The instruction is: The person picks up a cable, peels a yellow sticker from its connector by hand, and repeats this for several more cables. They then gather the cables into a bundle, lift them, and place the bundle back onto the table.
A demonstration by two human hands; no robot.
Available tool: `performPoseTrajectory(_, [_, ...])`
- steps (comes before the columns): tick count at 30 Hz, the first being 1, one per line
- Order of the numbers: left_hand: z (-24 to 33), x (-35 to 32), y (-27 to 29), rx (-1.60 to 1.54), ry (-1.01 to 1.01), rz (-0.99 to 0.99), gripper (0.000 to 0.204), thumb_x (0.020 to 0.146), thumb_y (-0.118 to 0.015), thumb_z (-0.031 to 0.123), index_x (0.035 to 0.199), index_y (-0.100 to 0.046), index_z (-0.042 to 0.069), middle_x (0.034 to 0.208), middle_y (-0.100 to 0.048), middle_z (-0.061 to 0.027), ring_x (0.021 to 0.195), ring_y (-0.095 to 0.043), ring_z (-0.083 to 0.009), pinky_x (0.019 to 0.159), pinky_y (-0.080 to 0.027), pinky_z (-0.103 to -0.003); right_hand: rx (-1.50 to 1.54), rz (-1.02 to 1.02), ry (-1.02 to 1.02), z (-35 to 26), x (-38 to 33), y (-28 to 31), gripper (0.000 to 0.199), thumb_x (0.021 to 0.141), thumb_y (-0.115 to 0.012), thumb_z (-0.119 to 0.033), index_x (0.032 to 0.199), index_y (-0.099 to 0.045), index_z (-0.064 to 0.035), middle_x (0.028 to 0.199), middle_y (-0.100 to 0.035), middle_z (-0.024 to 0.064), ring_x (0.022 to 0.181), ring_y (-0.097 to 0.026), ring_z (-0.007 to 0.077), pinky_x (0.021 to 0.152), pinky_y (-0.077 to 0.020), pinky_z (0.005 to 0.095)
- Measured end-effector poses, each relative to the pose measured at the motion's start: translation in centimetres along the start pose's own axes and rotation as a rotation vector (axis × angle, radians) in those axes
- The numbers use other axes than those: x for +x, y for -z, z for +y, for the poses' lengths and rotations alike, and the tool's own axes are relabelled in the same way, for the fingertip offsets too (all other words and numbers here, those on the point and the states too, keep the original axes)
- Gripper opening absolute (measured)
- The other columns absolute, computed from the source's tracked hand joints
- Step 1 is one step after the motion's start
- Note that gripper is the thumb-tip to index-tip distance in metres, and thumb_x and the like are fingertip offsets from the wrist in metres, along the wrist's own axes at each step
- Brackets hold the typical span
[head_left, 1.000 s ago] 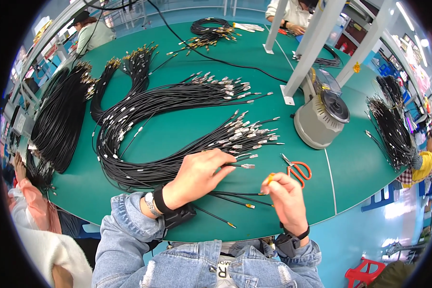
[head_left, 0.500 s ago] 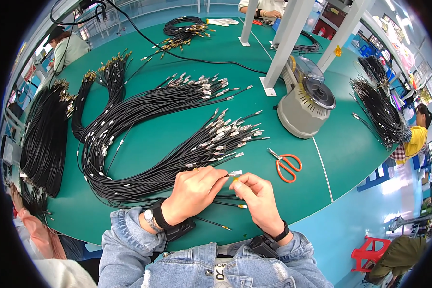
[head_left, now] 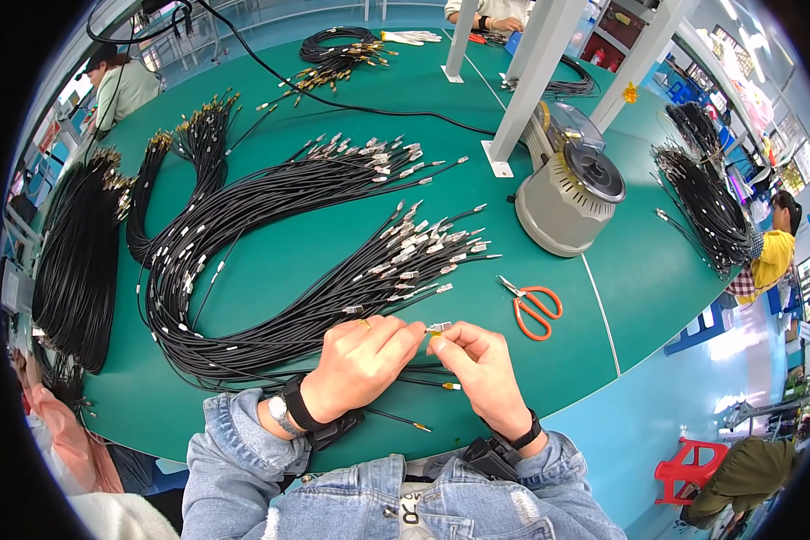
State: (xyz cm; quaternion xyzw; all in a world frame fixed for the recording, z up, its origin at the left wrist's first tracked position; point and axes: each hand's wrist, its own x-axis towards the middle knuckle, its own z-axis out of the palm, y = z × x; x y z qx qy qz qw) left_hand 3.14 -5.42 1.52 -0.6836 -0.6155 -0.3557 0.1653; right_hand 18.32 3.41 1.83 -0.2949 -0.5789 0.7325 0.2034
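Near the table's front edge, my left hand is closed with a black cable pinched at its fingertips. The cable's end bears a small whitish connector, pointing right. My right hand is closed beside that end, thumb and forefinger pinching a small yellow strip, which looks like tape, against the connector. Beyond my hands lies a thick bundle of black cables with pale connectors fanned out at its right end. Orange-handled scissors rest to the right of my right hand.
A grey round tape dispenser stands beyond the scissors, beside a grey metal post. More black cable bundles lie at the left, far back and right on the green table. Other people sit around it.
My right fingers have closed in slightly on the connector, and the yellow strip now sits just under it. The whole view has shifted a little; the table things stay put.
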Motion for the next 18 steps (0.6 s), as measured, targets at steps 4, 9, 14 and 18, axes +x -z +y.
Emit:
performPoseTrajectory(4, [-0.09,-0.07,-0.05,0.016,-0.033,0.006,0.024,0.062,-0.074,0.004,0.082,-0.061,0.007,0.067,-0.058,0.0,0.052,-0.056,-0.0134,0.044,-0.042,-0.025,0.046,-0.017,0.004,-0.07,0.18,0.08,0.01,0.087,-0.057,-0.007,0.086,-0.063,0.0012,0.081,-0.063,0.0014,0.072,-0.054,0.0051,0.067,-0.0432,0.0205])
performPoseTrajectory(9, [-0.19,-0.22,0.07,0.043,-0.054,-0.02,0.024,0.062,-0.074,0.005,0.082,-0.062,0.007,0.068,-0.058,0.0006,0.052,-0.056,-0.0123,0.044,-0.042,-0.025,0.017,-0.035,0.003,-0.05,0.31,0.26,0.01,0.087,-0.057,-0.007,0.086,-0.063,0.0014,0.081,-0.063,0.0021,0.074,-0.055,0.0056,0.068,-0.0436,0.0207])
performPoseTrajectory(14, [-0.15,-0.2,0.15,0.037,-0.059,-0.033,0.024,0.062,-0.074,0.006,0.083,-0.063,0.008,0.068,-0.059,0.0008,0.053,-0.056,-0.012,0.044,-0.042,-0.024,-0.001,-0.033,-0.022,-0.28,0.32,0.25,0.011,0.087,-0.057,-0.008,0.086,-0.063,0.0013,0.081,-0.064,0.0025,0.074,-0.055,0.0058,0.068,-0.0436,0.0206])
performPoseTrajectory(18, [-0.07,-0.18,0.21,0.027,-0.061,-0.038,0.024,0.062,-0.075,0.006,0.083,-0.063,0.008,0.068,-0.059,0.0011,0.053,-0.056,-0.0119,0.044,-0.043,-0.024,-0.03,-0.048,-0.039,-0.09,0.43,0.54,0.011,0.087,-0.058,-0.009,0.088,-0.063,0.0011,0.082,-0.064,0.0033,0.075,-0.056,0.0062,0.068,-0.0439,0.0208])
